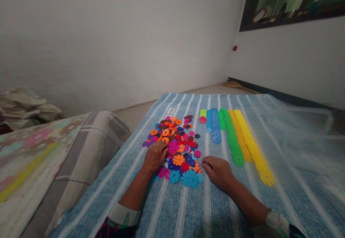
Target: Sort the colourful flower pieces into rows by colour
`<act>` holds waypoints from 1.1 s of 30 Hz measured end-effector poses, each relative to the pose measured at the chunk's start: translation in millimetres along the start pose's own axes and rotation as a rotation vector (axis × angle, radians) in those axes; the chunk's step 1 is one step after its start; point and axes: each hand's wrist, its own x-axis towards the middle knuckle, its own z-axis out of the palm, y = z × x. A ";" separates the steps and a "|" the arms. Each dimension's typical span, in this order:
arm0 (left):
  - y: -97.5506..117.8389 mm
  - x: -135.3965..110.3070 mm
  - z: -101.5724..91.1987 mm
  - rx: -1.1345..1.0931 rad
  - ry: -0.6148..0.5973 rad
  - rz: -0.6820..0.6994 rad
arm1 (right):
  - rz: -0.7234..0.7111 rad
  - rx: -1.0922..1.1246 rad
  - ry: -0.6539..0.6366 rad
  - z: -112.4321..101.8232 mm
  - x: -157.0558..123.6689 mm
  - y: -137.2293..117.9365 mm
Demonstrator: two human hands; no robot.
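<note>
A mixed pile of flower-shaped plastic discs (178, 159) lies on a blue striped cloth (172, 220), in orange, magenta, red, purple, brown and blue. My left hand (155, 156) rests at the pile's left side, fingers curled down against the discs; what is in its fingertips is hidden. Just right of the pile, my right hand (219, 172) is closed in a pinch low over the cloth, and I cannot make out what it holds. Beyond it lie overlapping rows of like-coloured discs: a yellow row (253, 146), an amber row (239, 137), a green row (232, 139) and a blue row (215, 126).
Shorter rows, one light blue (209, 121) and one yellow-green (203, 113) with a pink-red disc (202, 120) at its near end, lie further left. A clear plastic container (304, 123) stands at the right. Left of the cloth is a flower-patterned bedspread (35, 148).
</note>
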 end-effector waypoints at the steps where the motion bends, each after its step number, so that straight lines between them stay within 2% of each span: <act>1: -0.1 -0.1 0.0 0.003 0.001 0.002 | -0.001 0.001 0.003 0.0 -0.1 0.0; 15: 0.2 0.4 -0.1 0.006 -0.007 0.019 | -0.007 -0.013 -0.003 1.6 0.2 1.6; 33: 11.5 2.3 -5.4 0.011 -0.043 0.061 | 0.003 -0.013 -0.007 -1.2 0.2 -1.3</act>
